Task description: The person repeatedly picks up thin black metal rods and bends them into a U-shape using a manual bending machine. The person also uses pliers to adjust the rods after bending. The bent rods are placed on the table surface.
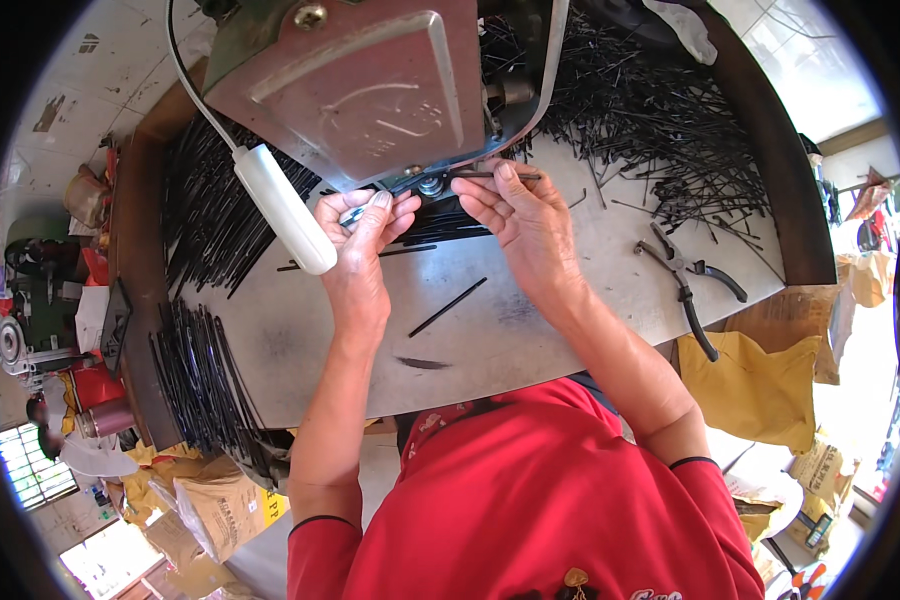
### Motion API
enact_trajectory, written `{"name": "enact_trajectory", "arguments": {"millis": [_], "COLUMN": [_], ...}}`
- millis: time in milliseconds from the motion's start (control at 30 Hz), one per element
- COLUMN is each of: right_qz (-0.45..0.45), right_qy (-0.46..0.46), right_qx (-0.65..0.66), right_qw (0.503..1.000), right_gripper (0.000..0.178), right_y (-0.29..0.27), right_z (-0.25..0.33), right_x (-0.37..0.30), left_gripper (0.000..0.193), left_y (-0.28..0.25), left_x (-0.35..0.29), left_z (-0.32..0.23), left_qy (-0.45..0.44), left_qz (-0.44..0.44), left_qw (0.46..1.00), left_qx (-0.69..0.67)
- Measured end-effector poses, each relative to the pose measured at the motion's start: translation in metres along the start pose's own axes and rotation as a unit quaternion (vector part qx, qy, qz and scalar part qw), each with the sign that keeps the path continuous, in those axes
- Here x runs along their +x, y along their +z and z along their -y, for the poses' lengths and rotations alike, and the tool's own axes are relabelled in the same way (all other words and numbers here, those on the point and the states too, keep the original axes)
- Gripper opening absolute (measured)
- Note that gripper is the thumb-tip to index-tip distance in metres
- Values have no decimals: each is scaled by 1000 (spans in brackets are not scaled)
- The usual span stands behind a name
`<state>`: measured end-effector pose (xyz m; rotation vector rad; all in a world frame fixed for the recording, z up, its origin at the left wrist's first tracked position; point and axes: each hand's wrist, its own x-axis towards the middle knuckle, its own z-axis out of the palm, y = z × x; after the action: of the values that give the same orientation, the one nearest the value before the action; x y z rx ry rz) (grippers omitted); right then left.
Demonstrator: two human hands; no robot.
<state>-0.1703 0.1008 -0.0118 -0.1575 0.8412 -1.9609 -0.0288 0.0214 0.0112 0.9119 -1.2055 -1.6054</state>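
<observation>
Both my hands work close under the reddish-brown cover of a machine head [360, 95]. My left hand [358, 235] is closed in a pinch on a thin dark rod [402, 186] beside a small metal fitting [430, 186]; a shiny bluish-silver bit shows at its thumb. On the fitting's other side, my right hand [525, 225] pinches another thin dark rod [478, 174], which lies nearly level. The rods' inner ends are too small to make out at the fitting. A single black rod [448, 307] and a dark flat sliver [423, 363] lie on the metal tabletop [530, 345] below.
A white tube-shaped lamp [285, 210] hangs beside my left hand. Black rods are heaped at the left [210, 200], the near left [200, 370] and the far right [660, 120]. Pliers with black handles [685, 275] lie at the right. Raised brown boards [780, 140] edge the table.
</observation>
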Motion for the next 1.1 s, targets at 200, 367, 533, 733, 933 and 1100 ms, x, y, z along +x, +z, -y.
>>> {"name": "enact_trajectory", "arguments": {"millis": [200, 367, 533, 733, 933, 1100], "right_qz": [17, 36, 30, 18, 12, 0], "right_qy": [-14, -22, -1, 8, 3, 1], "right_qx": [-25, -37, -18, 6, 13, 5], "right_qw": [999, 998, 999, 1000, 1000, 1000], "right_gripper": [19, 19, 19, 18, 19, 21], "right_y": [7, 13, 9, 7, 6, 8], "right_z": [2, 11, 6, -2, -1, -1], "right_x": [-5, -4, 1, -1, 0, -6], "left_gripper": [18, 18, 19, 19, 13, 5], "left_y": [-10, -4, -5, -8, -3, -9], "left_x": [7, 1, 3, 3, 4, 8], "left_z": [-4, -10, -7, -6, -4, -5], "left_qy": [-93, -58, -55, -74, -76, -86], "left_qz": [7, -19, -18, -29, -21, 4], "left_qw": [995, 997, 997, 995, 995, 995], "left_qx": [-38, -38, -44, -57, -59, -42]}}
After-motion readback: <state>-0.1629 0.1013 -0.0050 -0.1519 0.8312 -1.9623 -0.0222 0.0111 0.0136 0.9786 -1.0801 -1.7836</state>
